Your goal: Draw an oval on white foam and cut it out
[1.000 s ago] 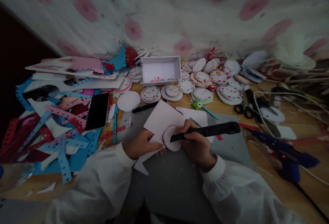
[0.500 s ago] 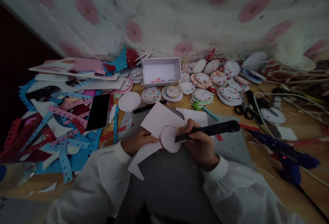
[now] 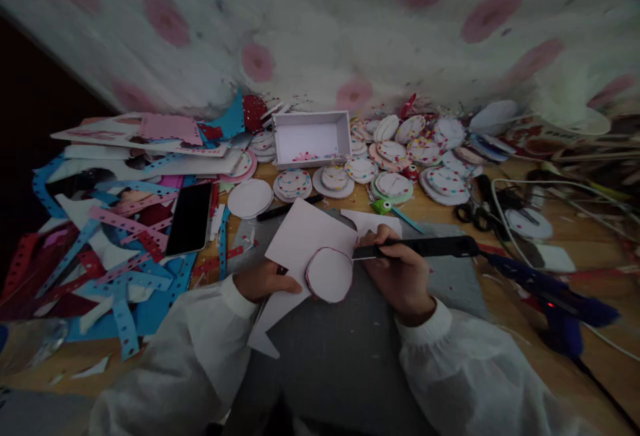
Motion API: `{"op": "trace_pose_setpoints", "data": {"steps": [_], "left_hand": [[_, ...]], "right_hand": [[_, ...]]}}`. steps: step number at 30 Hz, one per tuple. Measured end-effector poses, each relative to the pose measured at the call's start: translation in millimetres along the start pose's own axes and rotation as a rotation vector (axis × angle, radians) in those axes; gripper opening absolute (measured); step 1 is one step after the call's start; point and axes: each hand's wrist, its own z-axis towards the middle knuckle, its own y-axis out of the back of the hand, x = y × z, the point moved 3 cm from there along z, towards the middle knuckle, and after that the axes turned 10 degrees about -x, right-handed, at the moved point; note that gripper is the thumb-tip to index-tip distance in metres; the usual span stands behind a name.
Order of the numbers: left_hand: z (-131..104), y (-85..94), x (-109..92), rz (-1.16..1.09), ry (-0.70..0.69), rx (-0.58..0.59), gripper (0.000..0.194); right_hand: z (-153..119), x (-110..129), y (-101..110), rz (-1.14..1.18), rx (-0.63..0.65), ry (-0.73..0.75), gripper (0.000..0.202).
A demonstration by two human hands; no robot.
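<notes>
My left hand (image 3: 270, 281) pinches a white sheet (image 3: 305, 233) at its left edge, thumb on top. Over the sheet's lower right lies a white paper disc (image 3: 330, 276) with a reddish outline. My right hand (image 3: 400, 273) is closed round a black utility knife (image 3: 425, 247). The knife's blade end points left, close to the disc's upper right edge. Some fingers of my right hand are hidden behind the knife.
Colourful paper strips (image 3: 120, 249) and a phone (image 3: 189, 219) lie at left. Behind stand a white box (image 3: 313, 139) and several decorated discs (image 3: 443, 185). Scissors (image 3: 475, 216) and a blue glue gun (image 3: 555, 299) with its cord are at right.
The knife and my right hand have moved right, off the disc's face. The disc now shows fully, and the sheet has turned and shifted slightly left.
</notes>
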Motion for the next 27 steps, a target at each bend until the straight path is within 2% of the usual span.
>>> {"op": "trace_pose_setpoints", "data": {"steps": [2, 7, 13, 16, 23, 27], "left_hand": [[0, 0.9, 2, 0.004, -0.032, 0.03, 0.067], [-4, -0.5, -3, -0.143, 0.04, 0.08, 0.068], [-7, -4.0, -8, -0.35, 0.23, -0.059, 0.066], [-6, -7.3, -7, -0.419, 0.284, -0.075, 0.068], [-6, -12.7, -15, -0.477, 0.284, -0.082, 0.051], [-3, -14.8, -21, -0.465, 0.263, -0.049, 0.05]], "right_hand": [[-1, -2, -1, 0.032, 0.013, -0.027, 0.009], [-4, -5, -6, 0.094, 0.078, -0.034, 0.009], [-4, -13, -9, 0.096, 0.113, -0.08, 0.01], [-5, -18, -12, 0.082, 0.146, -0.134, 0.01], [-8, -26, -12, 0.009, 0.202, -0.151, 0.011], [-9, -28, -12, -0.03, 0.242, -0.167, 0.01]]}}
